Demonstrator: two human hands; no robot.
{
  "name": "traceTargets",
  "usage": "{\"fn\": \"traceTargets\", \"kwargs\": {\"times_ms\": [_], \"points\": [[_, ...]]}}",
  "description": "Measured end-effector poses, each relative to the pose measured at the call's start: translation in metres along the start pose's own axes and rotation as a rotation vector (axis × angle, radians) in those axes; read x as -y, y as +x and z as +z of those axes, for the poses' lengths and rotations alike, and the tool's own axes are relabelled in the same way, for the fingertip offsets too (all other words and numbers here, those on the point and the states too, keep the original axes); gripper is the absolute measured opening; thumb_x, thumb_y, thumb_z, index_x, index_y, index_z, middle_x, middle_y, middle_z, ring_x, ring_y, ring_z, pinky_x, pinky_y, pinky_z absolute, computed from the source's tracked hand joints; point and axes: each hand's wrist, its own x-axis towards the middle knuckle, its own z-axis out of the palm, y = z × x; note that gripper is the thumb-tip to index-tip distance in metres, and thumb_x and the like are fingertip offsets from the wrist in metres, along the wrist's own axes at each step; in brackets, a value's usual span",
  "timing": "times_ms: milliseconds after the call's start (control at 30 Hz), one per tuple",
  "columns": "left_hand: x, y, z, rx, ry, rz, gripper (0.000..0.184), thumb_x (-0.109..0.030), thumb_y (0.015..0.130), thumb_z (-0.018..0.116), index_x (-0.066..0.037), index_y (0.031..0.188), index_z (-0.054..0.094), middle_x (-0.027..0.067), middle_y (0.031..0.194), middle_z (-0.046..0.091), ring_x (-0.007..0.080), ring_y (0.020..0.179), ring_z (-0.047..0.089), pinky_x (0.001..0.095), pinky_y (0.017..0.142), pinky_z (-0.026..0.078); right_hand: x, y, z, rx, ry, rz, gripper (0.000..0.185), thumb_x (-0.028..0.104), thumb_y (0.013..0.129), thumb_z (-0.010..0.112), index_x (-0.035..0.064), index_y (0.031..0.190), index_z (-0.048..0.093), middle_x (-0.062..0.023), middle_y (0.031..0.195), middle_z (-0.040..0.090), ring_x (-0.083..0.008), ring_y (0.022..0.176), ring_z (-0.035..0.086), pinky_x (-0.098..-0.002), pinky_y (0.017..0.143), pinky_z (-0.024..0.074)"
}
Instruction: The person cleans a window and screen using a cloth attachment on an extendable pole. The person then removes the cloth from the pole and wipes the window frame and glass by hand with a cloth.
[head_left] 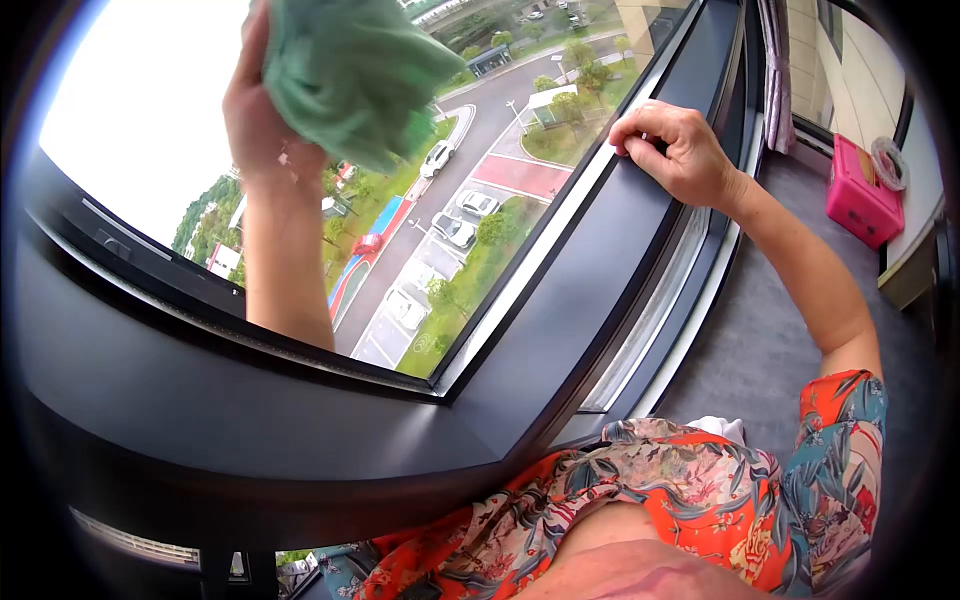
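Up at the left, beyond the window opening, my left hand point(268, 125) is closed on a crumpled green cloth point(350, 80). The cloth is slightly blurred and hangs to the right of the hand, hiding part of the fingers. My left forearm passes behind the lower edge of the dark window frame point(400, 435). My right hand point(680, 150) has its fingers curled over the light inner edge of the frame's right side, with the thumb bent beneath them. No cloth or tool shows in it.
Far below outside lie a road, parked white cars point(453, 230), a red car point(367, 244) and grass. Indoors at the right, a pink box point(862, 190) stands on the grey floor point(745, 320), near a curtain point(777, 80). A second window track runs beside the frame.
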Motion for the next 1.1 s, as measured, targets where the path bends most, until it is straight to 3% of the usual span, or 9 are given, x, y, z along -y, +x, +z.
{"fn": "traceTargets", "kwargs": {"times_ms": [133, 200, 233, 333, 533, 900, 1000, 1033, 1100], "points": [[-0.059, -0.043, 0.009, 0.172, 0.589, 0.472, 0.034, -0.010, 0.091, 0.031, 0.008, 0.119, 0.041, 0.0225, 0.106, 0.054, 0.0360, 0.092, 0.057, 0.0434, 0.076, 0.052, 0.007, 0.002, 0.003, -0.029, 0.029, -0.027, 0.012, 0.002, 0.076, 0.053, 0.0031, 0.081, 0.064, -0.0072, 0.071, 0.061, -0.0123, 0.061, 0.057, -0.0229, 0.057, 0.0473], [-0.033, -0.091, 0.042, -0.406, 0.517, 0.271, 0.035, -0.015, 0.091, 0.035, 0.006, 0.118, 0.042, 0.0207, 0.107, 0.054, 0.0341, 0.093, 0.058, 0.0437, 0.076, 0.051, 0.007, 0.000, 0.005, -0.049, 0.012, -0.065, 0.010, 0.003, 0.076, 0.054, 0.0031, 0.080, 0.064, -0.0071, 0.070, 0.062, -0.0126, 0.061, 0.057, -0.0230, 0.057, 0.0470], [-0.011, -0.113, 0.047, -0.487, 1.234, 0.149, 0.039, -0.022, 0.092, 0.037, 0.003, 0.120, 0.043, 0.0161, 0.108, 0.054, 0.0280, 0.093, 0.057, 0.0393, 0.080, 0.049, 0.008, -0.003, 0.004, -0.055, -0.009, -0.066, 0.009, 0.004, 0.076, 0.055, 0.0030, 0.080, 0.063, -0.0068, 0.070, 0.062, -0.0126, 0.061, 0.057, -0.0229, 0.058, 0.0463], [0.071, -0.152, 0.019, -0.669, 0.481, -0.557, 0.041, -0.030, 0.089, 0.050, -0.001, 0.118, 0.052, 0.0098, 0.112, 0.055, 0.0156, 0.102, 0.051, 0.0293, 0.089, 0.039, 0.012, -0.013, -0.002, 0.037, -0.037, -0.029, 0.013, 0.000, 0.081, 0.050, 0.0009, 0.088, 0.061, -0.0042, 0.078, 0.059, -0.0089, 0.070, 0.056, -0.0205, 0.065, 0.0448], [0.103, -0.171, 0.026, -0.309, 0.872, -0.678, 0.048, -0.029, 0.086, 0.052, 0.001, 0.123, 0.048, 0.0090, 0.121, 0.053, 0.0160, 0.113, 0.046, 0.0272, 0.097, 0.031, 0.039, -0.004, 0.008, 0.007, 0.044, 0.112, 0.012, 0.001, 0.077, 0.051, 0.0016, 0.081, 0.063, -0.0034, 0.069, 0.063, -0.0069, 0.059, 0.053, -0.0219, 0.054, 0.0426], [0.112, -0.214, 0.006, -0.055, 1.393, -1.197, 0.051, -0.030, 0.083, 0.056, 0.002, 0.122, 0.049, 0.0093, 0.118, 0.055, 0.0153, 0.112, 0.047, 0.0273, 0.098, 0.030, 0.049, 0.009, 0.024, -0.019, 0.109, 0.014, 0.014, -0.004, 0.078, 0.049, -0.0001, 0.082, 0.061, -0.0039, 0.075, 0.061, -0.0085, 0.069, 0.056, -0.0210, 0.061, 0.0444], [0.070, -0.190, -0.006, -0.087, 1.273, -1.172, 0.051, -0.031, 0.082, 0.057, 0.002, 0.122, 0.049, 0.0094, 0.117, 0.055, 0.0151, 0.111, 0.047, 0.0274, 0.098, 0.030, 0.059, 0.005, 0.013, 0.036, 0.192, 0.086, 0.014, -0.004, 0.078, 0.048, -0.0003, 0.081, 0.061, -0.0044, 0.075, 0.061, -0.0092, 0.069, 0.056, -0.0216, 0.062, 0.0447], [0.046, -0.177, 0.004, -0.199, 0.779, -1.019, 0.050, -0.030, 0.081, 0.057, 0.004, 0.117, 0.051, 0.0117, 0.113, 0.057, 0.0166, 0.108, 0.051, 0.0307, 0.096, 0.035, 0.056, 0.003, 0.013, 0.003, 0.143, 0.071, 0.014, -0.004, 0.078, 0.048, -0.0003, 0.081, 0.061, -0.0045, 0.075, 0.061, -0.0094, 0.069, 0.056, -0.0216, 0.062, 0.0447], [0.014, -0.167, -0.003, -0.404, 0.669, -0.688, 0.040, -0.024, 0.083, 0.053, 0.004, 0.111, 0.054, 0.0142, 0.106, 0.059, 0.0182, 0.097, 0.057, 0.0310, 0.084, 0.046, 0.050, -0.005, 0.017, -0.067, 0.039, 0.037, 0.014, -0.004, 0.078, 0.048, -0.0002, 0.081, 0.061, -0.0048, 0.076, 0.061, -0.0096, 0.069, 0.056, -0.0217, 0.062, 0.0447]]}}
